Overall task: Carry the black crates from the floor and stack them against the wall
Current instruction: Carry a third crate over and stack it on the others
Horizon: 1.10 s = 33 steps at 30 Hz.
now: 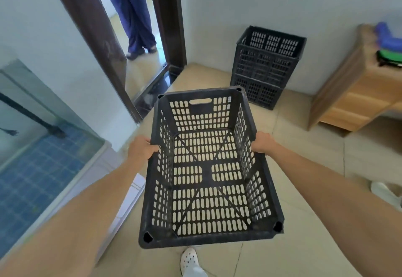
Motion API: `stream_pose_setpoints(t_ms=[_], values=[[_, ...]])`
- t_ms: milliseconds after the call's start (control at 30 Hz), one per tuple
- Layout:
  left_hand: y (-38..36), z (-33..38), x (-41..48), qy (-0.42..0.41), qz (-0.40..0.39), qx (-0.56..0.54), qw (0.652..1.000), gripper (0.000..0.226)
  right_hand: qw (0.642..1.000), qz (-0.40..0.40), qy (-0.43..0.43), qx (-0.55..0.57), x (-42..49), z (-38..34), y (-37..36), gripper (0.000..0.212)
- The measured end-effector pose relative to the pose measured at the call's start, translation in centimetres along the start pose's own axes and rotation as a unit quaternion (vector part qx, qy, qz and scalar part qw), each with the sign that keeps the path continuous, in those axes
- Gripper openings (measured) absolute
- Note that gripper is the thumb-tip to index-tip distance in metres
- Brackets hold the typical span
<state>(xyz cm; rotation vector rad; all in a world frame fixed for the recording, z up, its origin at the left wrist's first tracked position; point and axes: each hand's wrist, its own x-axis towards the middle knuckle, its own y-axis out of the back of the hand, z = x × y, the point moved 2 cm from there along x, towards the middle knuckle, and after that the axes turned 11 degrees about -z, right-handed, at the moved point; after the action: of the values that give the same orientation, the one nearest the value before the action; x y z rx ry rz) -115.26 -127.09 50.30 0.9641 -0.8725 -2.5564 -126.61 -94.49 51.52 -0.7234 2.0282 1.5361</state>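
Nearest, an empty black crate (pixel 206 171) is held level, clear of the floor (pixel 293 189). Its long sides are gripped at the rim by the left hand (pixel 141 147) and right hand (pixel 262 143), fingers curled over, presumably for balance. At far right, well apart, a stack of crates (pixel 265 68) is set against the wall (pixel 282 0), likely the destination.

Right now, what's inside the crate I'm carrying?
Nothing lies inside the crate; pale floor shows through its slotted bottom. Only the strip just inside the near rim is hidden.
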Motion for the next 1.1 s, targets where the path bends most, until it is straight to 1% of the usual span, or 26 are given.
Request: stream_pose_setpoints(t_ms=[33, 100, 267, 367, 533, 633, 767, 867, 1000, 1100], values=[[0.8, 1.5, 1.4, -0.009, -0.004, 0.017, 1.0, 0.006, 1.0, 0.003, 0.0, 0.004, 0.7, -0.6, 1.3, 0.029], [2.0, 4.5, 4.9, -0.023, -0.01, 0.034, 0.999, 0.017, 1.0, 0.014, -0.007, 0.019, 2.4, -1.4, 4.0, 0.029], [3.7, 13.2, 13.9, -0.074, -0.032, 0.061, 0.995, 0.025, 0.998, 0.031, -0.027, 0.045, 8.0, -1.9, 11.0, 0.032], [3.8, 19.3, 19.8, -0.102, -0.026, 0.078, 0.991, 0.021, 0.997, 0.043, -0.044, 0.056, 12.2, -1.9, 16.1, 0.034], [2.5, 29.8, 29.4, -0.119, -0.029, 0.083, 0.989, 0.02, 0.994, 0.052, -0.056, 0.077, 20.5, -1.4, 24.7, 0.04], [1.3, 36.7, 34.7, -0.126, -0.04, 0.082, 0.988, 0.016, 0.991, 0.054, -0.068, 0.097, 25.6, -0.5, 30.4, 0.04], [0.3, 45.0, 40.9, -0.159, -0.044, 0.086, 0.983, 0.017, 0.989, 0.066, -0.076, 0.11, 31.6, 0.3, 38.1, 0.037], [-0.2, 50.6, 45.6, -0.171, -0.047, 0.095, 0.98, 0.011, 0.987, 0.08, -0.086, 0.109, 35.8, 0.4, 43.4, 0.039], [-1.2, 58.3, 52.9, -0.188, -0.07, 0.115, 0.973, 0.018, 0.983, 0.099, -0.107, 0.109, 41.6, 0.3, 49.9, 0.038], [-2.2, 64.2, 58.5, -0.205, -0.091, 0.133, 0.965, 0.02, 0.979, 0.101, -0.126, 0.125, 45.8, 0.6, 53.9, 0.035]])
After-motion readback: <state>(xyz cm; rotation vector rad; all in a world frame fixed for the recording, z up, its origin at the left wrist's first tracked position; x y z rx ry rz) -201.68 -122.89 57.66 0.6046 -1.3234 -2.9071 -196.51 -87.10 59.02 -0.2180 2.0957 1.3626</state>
